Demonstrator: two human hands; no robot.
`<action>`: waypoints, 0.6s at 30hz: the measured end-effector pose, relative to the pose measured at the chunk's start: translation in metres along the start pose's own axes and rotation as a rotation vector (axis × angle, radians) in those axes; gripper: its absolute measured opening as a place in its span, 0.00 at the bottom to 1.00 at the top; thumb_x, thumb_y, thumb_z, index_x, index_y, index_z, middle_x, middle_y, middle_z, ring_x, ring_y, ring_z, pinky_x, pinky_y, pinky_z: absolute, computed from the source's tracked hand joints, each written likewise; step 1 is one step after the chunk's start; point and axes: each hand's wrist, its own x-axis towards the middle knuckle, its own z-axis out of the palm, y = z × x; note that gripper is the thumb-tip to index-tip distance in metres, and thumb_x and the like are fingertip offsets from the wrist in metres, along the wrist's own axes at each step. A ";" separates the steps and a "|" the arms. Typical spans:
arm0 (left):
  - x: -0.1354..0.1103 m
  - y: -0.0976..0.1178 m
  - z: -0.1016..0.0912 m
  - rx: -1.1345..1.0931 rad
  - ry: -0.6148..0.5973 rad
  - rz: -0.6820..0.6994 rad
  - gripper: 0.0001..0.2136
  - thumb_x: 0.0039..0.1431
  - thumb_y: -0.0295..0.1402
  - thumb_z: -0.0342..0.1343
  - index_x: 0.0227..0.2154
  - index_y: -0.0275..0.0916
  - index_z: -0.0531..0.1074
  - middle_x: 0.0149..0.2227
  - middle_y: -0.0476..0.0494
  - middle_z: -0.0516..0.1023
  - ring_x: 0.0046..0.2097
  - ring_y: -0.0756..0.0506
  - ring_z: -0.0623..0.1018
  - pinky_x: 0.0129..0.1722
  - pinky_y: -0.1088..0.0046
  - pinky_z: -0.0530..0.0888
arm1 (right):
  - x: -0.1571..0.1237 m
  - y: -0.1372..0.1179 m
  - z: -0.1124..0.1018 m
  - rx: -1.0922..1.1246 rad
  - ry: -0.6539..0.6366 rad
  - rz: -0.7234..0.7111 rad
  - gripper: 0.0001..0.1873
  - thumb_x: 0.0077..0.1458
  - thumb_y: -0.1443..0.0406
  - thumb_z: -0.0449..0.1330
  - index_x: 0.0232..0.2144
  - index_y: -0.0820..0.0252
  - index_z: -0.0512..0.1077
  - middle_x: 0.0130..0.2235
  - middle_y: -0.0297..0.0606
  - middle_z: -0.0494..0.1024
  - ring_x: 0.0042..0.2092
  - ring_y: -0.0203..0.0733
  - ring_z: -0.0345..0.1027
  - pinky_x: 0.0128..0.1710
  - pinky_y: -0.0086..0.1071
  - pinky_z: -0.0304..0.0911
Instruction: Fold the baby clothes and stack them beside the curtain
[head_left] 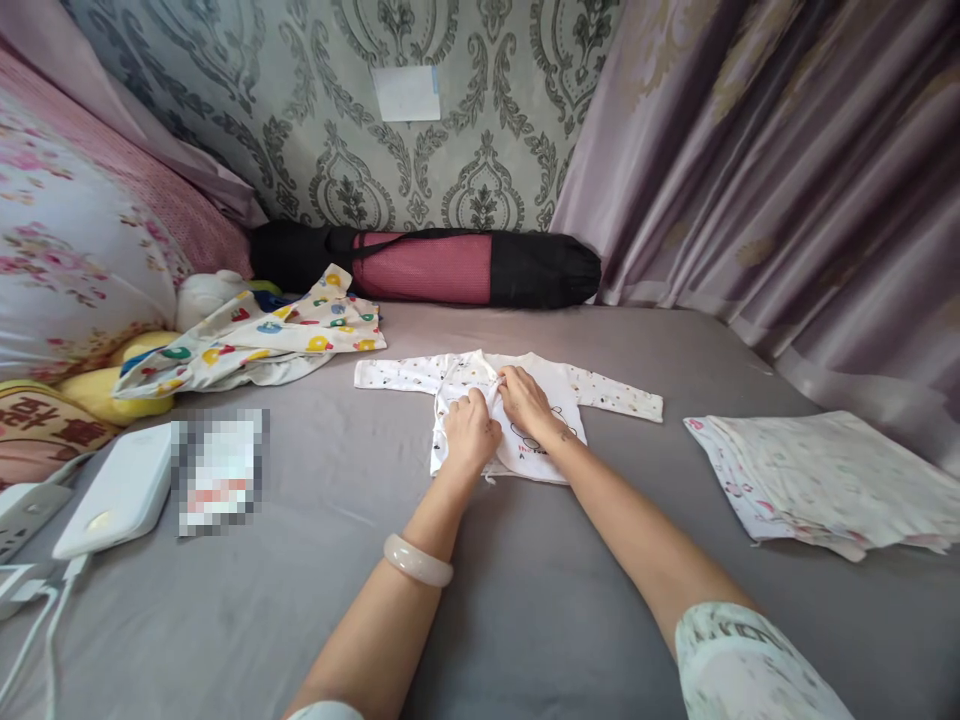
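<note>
A small white baby shirt [551, 385] with tiny dots lies flat on the grey bed sheet [525, 580], sleeves spread left and right. My left hand [471, 430] rests on its front panel with fingers curled, pinching the fabric edge. My right hand [525, 400] is right beside it, fingers closed on the same front flap near the neckline. The two hands touch each other over the shirt's middle. A pale bangle sits on my left wrist.
A folded pile of light printed cloth [832, 480] lies at the right. A colourful patterned garment [262, 340] and soft toys lie at the left, with a white box [120, 490] and cables. A black and pink roll bag [427, 265] lies by the wall. Curtains hang at the right.
</note>
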 end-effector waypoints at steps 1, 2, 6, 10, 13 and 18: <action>0.000 0.000 0.001 0.018 0.031 0.035 0.15 0.54 0.26 0.49 0.46 0.34 0.66 0.47 0.33 0.74 0.50 0.35 0.73 0.45 0.61 0.69 | -0.002 0.000 0.001 -0.004 0.012 0.000 0.17 0.62 0.68 0.46 0.51 0.61 0.65 0.50 0.45 0.72 0.51 0.46 0.64 0.48 0.35 0.60; 0.000 0.000 0.003 0.029 0.056 0.087 0.15 0.55 0.26 0.48 0.47 0.34 0.66 0.49 0.33 0.72 0.51 0.35 0.71 0.47 0.61 0.69 | -0.004 0.000 0.001 -0.017 0.022 -0.004 0.17 0.62 0.68 0.45 0.51 0.62 0.65 0.50 0.46 0.72 0.52 0.47 0.63 0.50 0.35 0.59; 0.002 -0.005 0.018 0.051 0.059 0.337 0.20 0.61 0.29 0.45 0.57 0.33 0.61 0.61 0.34 0.63 0.63 0.36 0.60 0.60 0.58 0.60 | -0.007 0.003 0.003 -0.127 0.046 0.001 0.23 0.64 0.67 0.42 0.58 0.66 0.61 0.61 0.50 0.64 0.62 0.49 0.53 0.60 0.39 0.48; 0.002 -0.012 0.030 0.106 -0.074 0.316 0.25 0.67 0.34 0.37 0.64 0.31 0.52 0.67 0.35 0.54 0.68 0.34 0.50 0.65 0.52 0.49 | -0.007 0.009 0.014 -0.155 -0.066 0.119 0.32 0.66 0.58 0.37 0.66 0.73 0.49 0.69 0.50 0.46 0.69 0.50 0.34 0.66 0.44 0.32; 0.001 -0.012 0.029 0.124 -0.144 0.284 0.26 0.68 0.38 0.34 0.66 0.32 0.49 0.68 0.36 0.50 0.68 0.34 0.49 0.65 0.50 0.49 | -0.004 0.014 0.015 -0.131 -0.166 0.145 0.36 0.66 0.53 0.35 0.67 0.73 0.45 0.70 0.48 0.41 0.69 0.49 0.31 0.66 0.44 0.30; 0.000 -0.004 0.022 0.162 -0.078 0.311 0.26 0.67 0.37 0.36 0.64 0.30 0.53 0.68 0.34 0.49 0.69 0.36 0.47 0.65 0.48 0.46 | 0.009 0.028 -0.002 -0.099 -0.193 0.163 0.36 0.65 0.54 0.32 0.67 0.71 0.44 0.70 0.47 0.41 0.69 0.47 0.32 0.66 0.43 0.32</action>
